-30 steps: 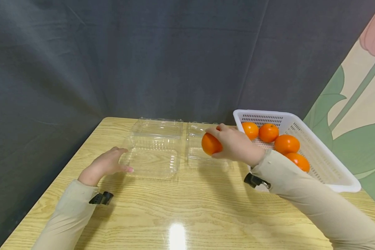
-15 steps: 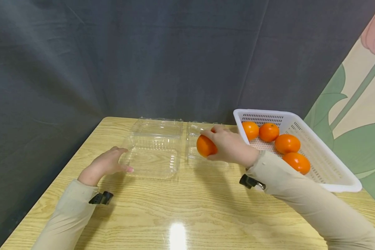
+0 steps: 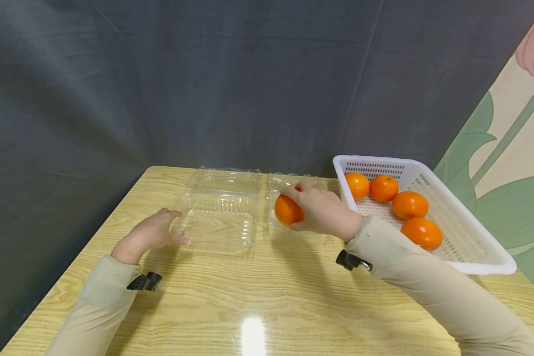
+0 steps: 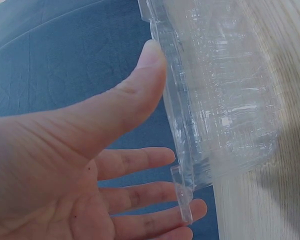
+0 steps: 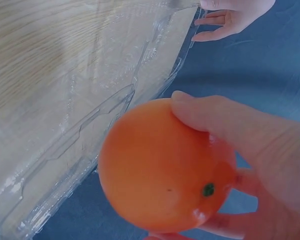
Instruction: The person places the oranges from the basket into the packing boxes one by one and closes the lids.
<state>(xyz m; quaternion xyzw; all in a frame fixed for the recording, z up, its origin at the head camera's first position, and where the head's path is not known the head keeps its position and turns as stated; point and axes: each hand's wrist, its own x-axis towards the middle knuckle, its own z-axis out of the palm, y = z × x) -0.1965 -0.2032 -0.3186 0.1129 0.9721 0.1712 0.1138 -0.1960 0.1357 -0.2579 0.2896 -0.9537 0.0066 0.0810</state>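
Observation:
An orange (image 3: 288,210) is gripped by my right hand (image 3: 325,212), raised over a clear plastic clamshell box (image 3: 273,190) in the head view. The right wrist view shows the same orange (image 5: 160,165) with its green stem spot, thumb on one side and fingers on the other. My left hand (image 3: 153,232) stays at the left side of another clear clamshell box (image 3: 218,249), whose lid (image 3: 222,180) is folded back. Seen from the left wrist, the thumb lies at the rim of this box (image 4: 185,125) and the fingers (image 4: 145,192) are stretched out past its edge.
A white perforated basket (image 3: 485,267) stands at the right, with several oranges (image 3: 410,205) in it. Behind the wooden table (image 3: 231,306) hangs a dark curtain (image 3: 249,89). A painted flower wall (image 3: 516,148) is at the far right.
My right hand has moved left with the orange, away from the basket and further over the right-hand box. The left hand has kept its place.

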